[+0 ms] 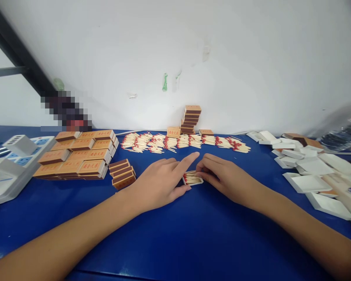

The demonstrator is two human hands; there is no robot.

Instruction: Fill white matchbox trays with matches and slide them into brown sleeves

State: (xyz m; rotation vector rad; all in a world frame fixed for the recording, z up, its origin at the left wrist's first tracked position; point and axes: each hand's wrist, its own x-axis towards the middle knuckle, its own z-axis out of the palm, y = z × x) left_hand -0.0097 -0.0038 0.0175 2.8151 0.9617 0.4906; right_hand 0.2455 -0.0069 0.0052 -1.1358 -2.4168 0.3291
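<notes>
Matchbox tray (194,183): I judged matches (192,178) were being levelled; left hand (158,181) spread, right hand's (222,173) grip unclear; next needed flush seating.

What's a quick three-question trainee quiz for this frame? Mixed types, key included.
1. What lies in the tray between the left hand and the right hand?
2. True or false: the pile of white trays lies on the person's right.
3. The tall matchbox stack stands: A) behind the loose matches; B) in front of them; C) inside the tray.

Key:
1. Red-headed matches.
2. True.
3. A.
</notes>
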